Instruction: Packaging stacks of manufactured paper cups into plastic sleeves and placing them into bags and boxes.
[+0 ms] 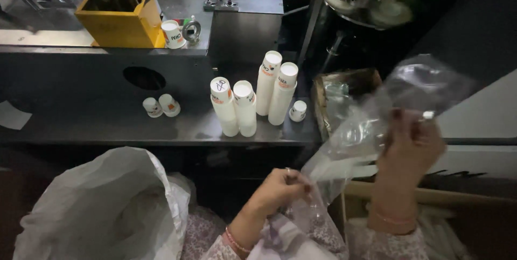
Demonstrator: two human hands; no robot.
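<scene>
— What's she got in her hands?

— A clear plastic bag [371,125]. The right hand [412,144] is raised, fingers pinched shut on the upper part of it, and the left hand [280,187] is lower, near the lap, closed on the bottom end. The bag stretches between them, crumpled and see-through, in front of the shelf edge.

— And on the shelf?

— Four stacks of white paper cups [253,95] standing upright on the dark metal shelf [107,125], two shorter ones in front, two taller just behind. A single small cup [298,111] sits beside the right-hand stack. Two more loose cups [161,106] lie well apart to the left.

— Anything further back?

— A yellow bin [121,17] on the machine top, with one cup [173,33] just beside it. Right of the stacks there's a brown box [344,95] with what may be more plastic in it; it's dim there, hard to say.

— Down low?

— A big white sack [102,206], open-mouthed, at the left by the knees.
</scene>
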